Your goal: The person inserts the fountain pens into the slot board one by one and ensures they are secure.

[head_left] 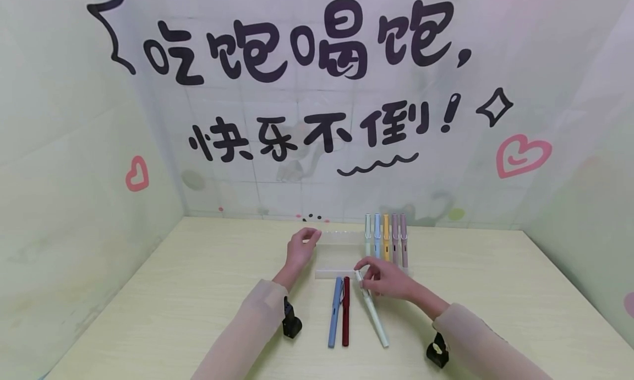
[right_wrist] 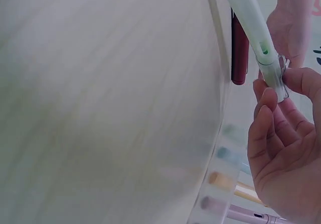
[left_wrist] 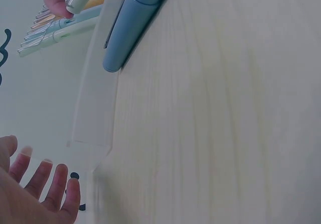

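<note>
My right hand [head_left: 388, 279] pinches a pale green capped pen [head_left: 375, 314] near its clip end, between thumb and fingertips. The pen slants toward the front of the table, and its metal clip [right_wrist: 284, 76] shows beside the thumb in the right wrist view. My left hand [head_left: 300, 248] is at the back left corner of a clear plastic pen rack [head_left: 337, 274], fingertips right at its edge; the fingers look spread and fairly straight in the left wrist view. A blue pen [head_left: 334, 314] and a dark red pen [head_left: 345, 314] lie side by side in front of the rack.
Several pens stand in a row at the rack's right side: pale green, light blue, a yellow pen [head_left: 386, 237] and purple ones, partly behind my right hand. The wooden table [head_left: 198, 292] meets a printed backdrop [head_left: 297, 193] behind the rack.
</note>
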Demonstrator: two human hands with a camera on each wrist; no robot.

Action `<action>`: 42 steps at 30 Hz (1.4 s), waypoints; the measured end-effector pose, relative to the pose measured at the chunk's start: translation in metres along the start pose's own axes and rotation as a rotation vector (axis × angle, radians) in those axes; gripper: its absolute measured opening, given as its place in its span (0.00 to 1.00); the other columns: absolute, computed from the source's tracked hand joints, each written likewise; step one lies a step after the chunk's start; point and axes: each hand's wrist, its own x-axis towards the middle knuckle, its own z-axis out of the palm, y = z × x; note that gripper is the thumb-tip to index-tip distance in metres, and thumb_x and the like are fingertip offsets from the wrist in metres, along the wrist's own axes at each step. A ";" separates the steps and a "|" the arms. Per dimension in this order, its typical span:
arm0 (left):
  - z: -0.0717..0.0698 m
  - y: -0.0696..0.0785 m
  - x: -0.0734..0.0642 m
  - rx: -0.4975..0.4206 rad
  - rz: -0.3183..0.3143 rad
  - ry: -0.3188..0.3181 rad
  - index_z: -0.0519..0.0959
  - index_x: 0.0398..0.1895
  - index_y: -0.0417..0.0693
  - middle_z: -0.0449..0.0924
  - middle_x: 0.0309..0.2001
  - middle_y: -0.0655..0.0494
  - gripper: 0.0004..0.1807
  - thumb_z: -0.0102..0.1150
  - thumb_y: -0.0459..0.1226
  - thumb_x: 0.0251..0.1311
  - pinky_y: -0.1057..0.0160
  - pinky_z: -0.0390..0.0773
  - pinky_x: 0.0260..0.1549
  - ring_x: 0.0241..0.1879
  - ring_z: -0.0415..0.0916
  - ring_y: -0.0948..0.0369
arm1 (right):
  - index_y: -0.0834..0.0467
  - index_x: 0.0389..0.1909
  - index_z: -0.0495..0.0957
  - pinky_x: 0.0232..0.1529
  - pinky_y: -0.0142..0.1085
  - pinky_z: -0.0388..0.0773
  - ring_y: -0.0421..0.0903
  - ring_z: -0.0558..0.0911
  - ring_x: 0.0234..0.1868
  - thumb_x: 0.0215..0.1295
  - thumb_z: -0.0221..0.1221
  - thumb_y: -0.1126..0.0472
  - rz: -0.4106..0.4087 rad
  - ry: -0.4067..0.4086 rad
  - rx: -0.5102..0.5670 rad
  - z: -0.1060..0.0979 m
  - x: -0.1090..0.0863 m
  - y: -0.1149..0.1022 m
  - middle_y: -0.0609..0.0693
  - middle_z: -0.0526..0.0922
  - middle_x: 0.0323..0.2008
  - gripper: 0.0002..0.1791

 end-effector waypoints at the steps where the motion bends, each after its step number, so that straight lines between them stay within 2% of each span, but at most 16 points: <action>1: 0.000 0.000 0.000 0.001 -0.001 0.000 0.76 0.41 0.40 0.76 0.38 0.49 0.14 0.51 0.42 0.60 0.59 0.72 0.39 0.39 0.73 0.55 | 0.62 0.45 0.69 0.20 0.36 0.73 0.48 0.75 0.21 0.56 0.58 0.65 -0.003 -0.002 0.008 0.000 0.000 0.000 0.50 0.77 0.25 0.15; 6: 0.000 0.000 0.001 0.000 -0.003 0.001 0.76 0.41 0.40 0.76 0.39 0.49 0.14 0.51 0.42 0.60 0.59 0.72 0.39 0.39 0.73 0.55 | 0.63 0.45 0.69 0.19 0.32 0.72 0.47 0.74 0.20 0.56 0.57 0.66 -0.032 -0.010 0.031 -0.004 0.001 -0.001 0.50 0.78 0.24 0.15; 12: 0.000 0.000 0.001 -0.008 -0.001 0.001 0.76 0.41 0.40 0.76 0.39 0.49 0.13 0.51 0.41 0.60 0.59 0.72 0.39 0.39 0.72 0.54 | 0.63 0.45 0.68 0.19 0.32 0.72 0.47 0.74 0.20 0.56 0.56 0.66 -0.057 -0.003 0.032 -0.006 0.001 -0.003 0.50 0.78 0.25 0.15; 22: 0.000 -0.002 0.001 -0.003 0.010 -0.005 0.76 0.41 0.40 0.76 0.38 0.49 0.15 0.51 0.43 0.60 0.59 0.73 0.39 0.39 0.72 0.55 | 0.64 0.46 0.68 0.18 0.31 0.70 0.47 0.73 0.19 0.58 0.55 0.67 -0.039 0.003 0.073 -0.008 0.001 -0.003 0.51 0.78 0.25 0.15; 29: 0.000 -0.003 0.001 -0.002 0.013 0.000 0.76 0.40 0.40 0.77 0.38 0.49 0.13 0.51 0.41 0.60 0.59 0.73 0.37 0.38 0.73 0.54 | 0.68 0.47 0.66 0.18 0.36 0.70 0.53 0.72 0.20 0.59 0.52 0.71 -0.044 0.022 0.093 -0.016 -0.004 -0.024 0.56 0.78 0.26 0.15; 32: 0.000 -0.004 0.002 -0.002 0.010 0.000 0.76 0.40 0.40 0.77 0.38 0.49 0.13 0.51 0.41 0.60 0.59 0.73 0.37 0.39 0.73 0.55 | 0.69 0.47 0.66 0.18 0.34 0.71 0.51 0.72 0.19 0.59 0.52 0.71 -0.051 0.029 0.080 -0.019 -0.005 -0.032 0.57 0.78 0.26 0.14; 35: 0.001 -0.004 0.002 -0.002 0.008 0.001 0.76 0.40 0.40 0.77 0.38 0.49 0.13 0.51 0.41 0.60 0.60 0.73 0.37 0.38 0.73 0.55 | 0.70 0.47 0.66 0.19 0.34 0.71 0.50 0.72 0.19 0.59 0.52 0.71 -0.055 0.032 0.079 -0.021 -0.002 -0.027 0.58 0.78 0.26 0.15; 39: 0.001 -0.004 0.002 0.001 0.012 0.004 0.76 0.40 0.40 0.77 0.38 0.49 0.13 0.51 0.40 0.60 0.60 0.73 0.37 0.38 0.73 0.55 | 0.68 0.49 0.66 0.18 0.34 0.71 0.49 0.73 0.19 0.60 0.53 0.69 -0.064 0.049 0.056 -0.024 0.004 -0.012 0.54 0.78 0.26 0.16; 42: 0.001 -0.003 0.002 0.001 0.016 0.004 0.76 0.40 0.40 0.77 0.38 0.49 0.13 0.51 0.41 0.60 0.60 0.73 0.37 0.38 0.73 0.55 | 0.66 0.48 0.67 0.19 0.35 0.72 0.46 0.73 0.19 0.60 0.54 0.67 -0.069 0.066 0.043 -0.026 0.006 -0.010 0.52 0.79 0.26 0.16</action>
